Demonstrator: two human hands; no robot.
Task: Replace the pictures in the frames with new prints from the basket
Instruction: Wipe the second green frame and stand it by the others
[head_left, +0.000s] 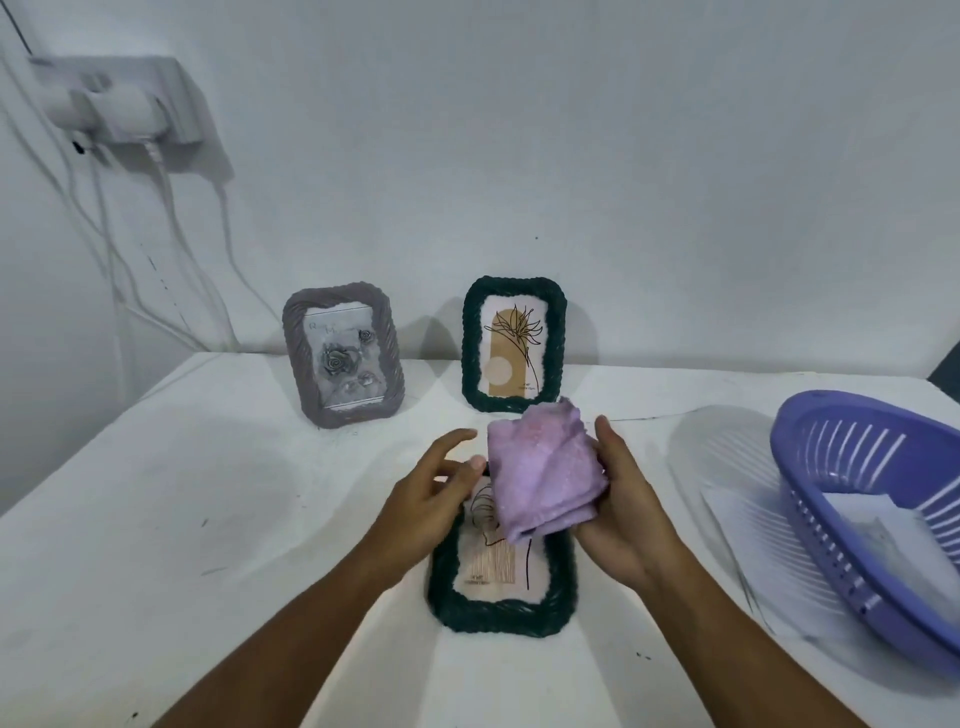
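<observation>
A dark green frame (501, 613) lies flat on the white table (156, 519) in front of me, with a line-drawing print inside. My right hand (623, 509) holds a folded lilac cloth (545, 473) above the frame's upper half. My left hand (431, 493) hovers just left of the cloth with relaxed fingers; its thumb is close to the cloth's edge. A second dark green frame (514, 345) and a grey frame (343, 358) with a rose picture stand upright at the back. The purple basket (852, 519) at the right holds white prints (862, 514).
A white sheet (737, 514) lies under the basket's left side. A wall socket with plugs (124, 104) and hanging white cables (171, 249) sits at the upper left, and the cables reach down to the table's back left corner.
</observation>
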